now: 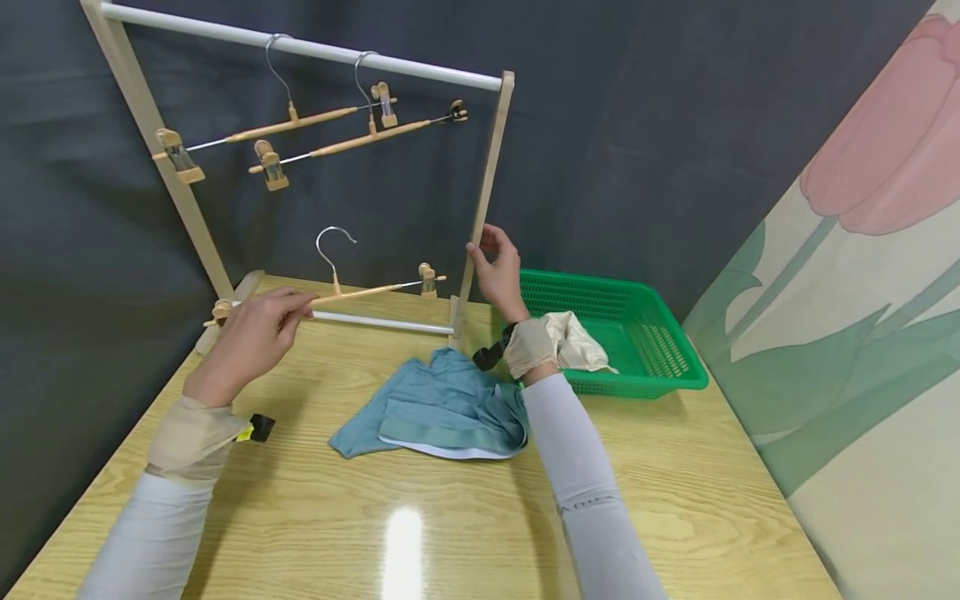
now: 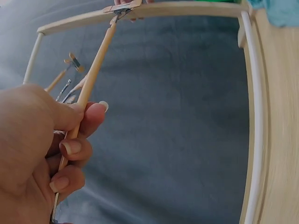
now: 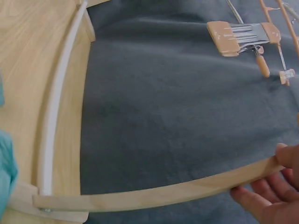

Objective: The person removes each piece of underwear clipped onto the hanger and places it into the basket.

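My left hand (image 1: 253, 340) grips a wooden clip hanger (image 1: 360, 292) by its bar, left of the hook. In the left wrist view, thumb and fingers wrap that hanger's bar (image 2: 96, 65). The hanger's hook is off the rail, and its right clip holds nothing. With thumb and fingertips on either side, my right hand (image 1: 501, 268) holds the right wooden post (image 1: 490, 167) of a small clothes rack. The same post (image 3: 154, 198) crosses the bottom of the right wrist view. Below the rack, a blue-green garment with a waistband (image 1: 450, 412) lies crumpled on the table.
Two more clip hangers hang from the rack's white top rail (image 1: 315, 46), one of them the front hanger (image 1: 341, 148). A green basket (image 1: 660, 379) at the right contains a whitish cloth (image 1: 576, 343). Dark fabric (image 1: 637, 125) backs the wooden table (image 1: 637, 467).
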The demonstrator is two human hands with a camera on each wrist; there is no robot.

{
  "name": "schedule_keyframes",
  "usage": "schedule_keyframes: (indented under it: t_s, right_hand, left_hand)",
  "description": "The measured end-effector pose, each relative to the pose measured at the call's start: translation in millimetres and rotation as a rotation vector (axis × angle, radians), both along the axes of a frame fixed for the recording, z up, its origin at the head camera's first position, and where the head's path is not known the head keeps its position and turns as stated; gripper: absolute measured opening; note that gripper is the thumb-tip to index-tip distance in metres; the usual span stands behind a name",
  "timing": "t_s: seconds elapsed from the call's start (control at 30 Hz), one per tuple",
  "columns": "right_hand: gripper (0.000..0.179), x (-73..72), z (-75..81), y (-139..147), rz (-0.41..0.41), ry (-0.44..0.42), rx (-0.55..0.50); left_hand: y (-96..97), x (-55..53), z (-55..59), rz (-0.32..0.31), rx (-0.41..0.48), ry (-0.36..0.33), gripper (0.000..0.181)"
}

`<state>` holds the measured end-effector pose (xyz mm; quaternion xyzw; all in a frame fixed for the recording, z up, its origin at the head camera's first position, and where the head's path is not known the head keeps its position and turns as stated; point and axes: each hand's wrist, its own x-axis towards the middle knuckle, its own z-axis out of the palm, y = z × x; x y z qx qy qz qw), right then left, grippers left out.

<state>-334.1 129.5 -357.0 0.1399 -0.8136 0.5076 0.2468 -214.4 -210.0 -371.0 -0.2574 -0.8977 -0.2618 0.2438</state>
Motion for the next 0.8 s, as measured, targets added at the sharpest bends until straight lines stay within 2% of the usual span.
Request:
schedule_keyframes:
  t_s: [0.1,0.37,0.6,0.8]
  right_hand:
    - [0.035,-4.1,-7.2,-1,-0.016,0.042,0.01]
    - [0.038,-5.9,-8.8,-2,-0.005,0.09,0.027]
    - [0.039,-7.0,-10.0,0,0.026,0.088,0.014]
    - [0.04,-7.4,-13.3,3,0.036,0.087,0.021]
  left_hand:
    - [-9.9,-3.6,-0.3,0.0,-0.013,0.012,0.022]
    - [-40.3,-14.3,4.7,0.017,-0.055,-0.085,0.033]
    - [-65.6,-25.3,17.8,0.106,-0.099,-0.138,0.039]
    - [-77.1,-39.5,35.2,0.148,-0.107,-0.197,0.047]
